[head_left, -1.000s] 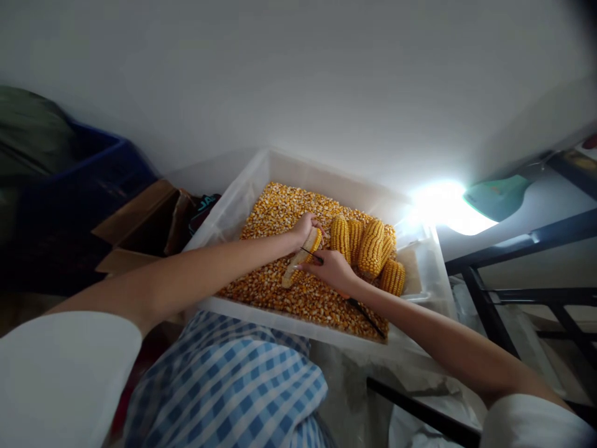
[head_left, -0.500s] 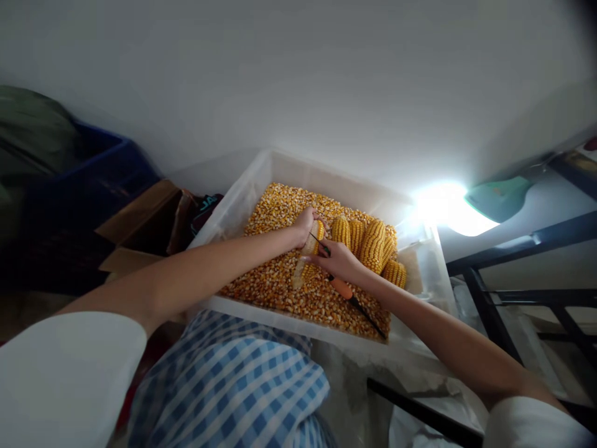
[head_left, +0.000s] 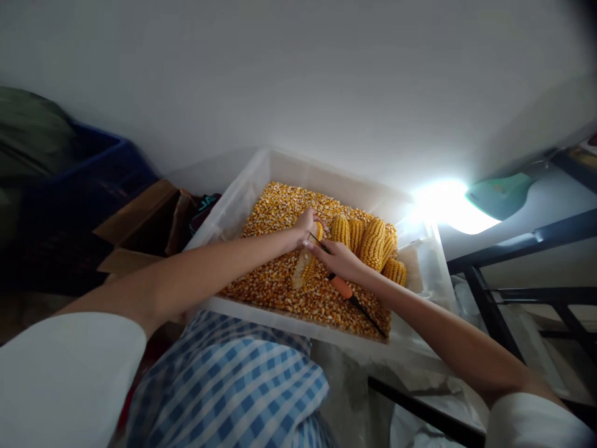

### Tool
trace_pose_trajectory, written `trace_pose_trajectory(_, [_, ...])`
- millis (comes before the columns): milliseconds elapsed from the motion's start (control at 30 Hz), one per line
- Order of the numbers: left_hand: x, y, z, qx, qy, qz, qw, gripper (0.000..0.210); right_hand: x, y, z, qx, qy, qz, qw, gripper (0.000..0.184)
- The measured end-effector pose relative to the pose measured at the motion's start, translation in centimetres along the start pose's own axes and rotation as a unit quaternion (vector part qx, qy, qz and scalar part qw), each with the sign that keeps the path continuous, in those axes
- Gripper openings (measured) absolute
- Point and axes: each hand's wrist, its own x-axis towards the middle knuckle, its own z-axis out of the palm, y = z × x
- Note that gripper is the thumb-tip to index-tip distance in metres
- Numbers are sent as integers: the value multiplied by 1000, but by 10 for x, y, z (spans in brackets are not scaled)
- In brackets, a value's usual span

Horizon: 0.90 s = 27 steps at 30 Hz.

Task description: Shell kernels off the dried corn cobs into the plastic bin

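Note:
My left hand is closed around the upper end of a corn cob, which is partly stripped and shows a pale bare strip beside yellow rows. My right hand grips a thin, dark-shafted tool like a screwdriver, its tip against the cob near my left fingers. The tool's handle is mostly hidden in my palm. Loose corn kernels lie under both hands. Just below my right hand, an orange-handled tool with a black shaft rests on the kernels. Several whole corn cobs lie right of my hands.
A translucent plastic bin holds the kernels and cobs, against a pale wall. A bright lamp shines at its right end, beside a black metal frame. Leftward are an open cardboard box and a dark blue crate.
My right thumb has shifted slightly up along the cob, and the tool's tip has moved a little to the left. My left hand keeps its hold, nearly still.

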Motion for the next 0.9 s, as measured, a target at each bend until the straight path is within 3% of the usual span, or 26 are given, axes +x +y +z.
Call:
trace_pose_trajectory(133, [-3, -2, -4, -97, 6, -92, 991, 40, -3, 0, -14, -47, -107, -54, 992, 47])
trace_pose_trajectory(367, [-5, -4, -4, -70, 3, -87, 994, 36, -14, -9, -25, -141, -178, -128, 965, 33])
trace_pose_trajectory(900, [-1, -9, -4, -55, -5, -62, 997, 40, -19, -27, -20, -245, -191, -94, 946, 36])
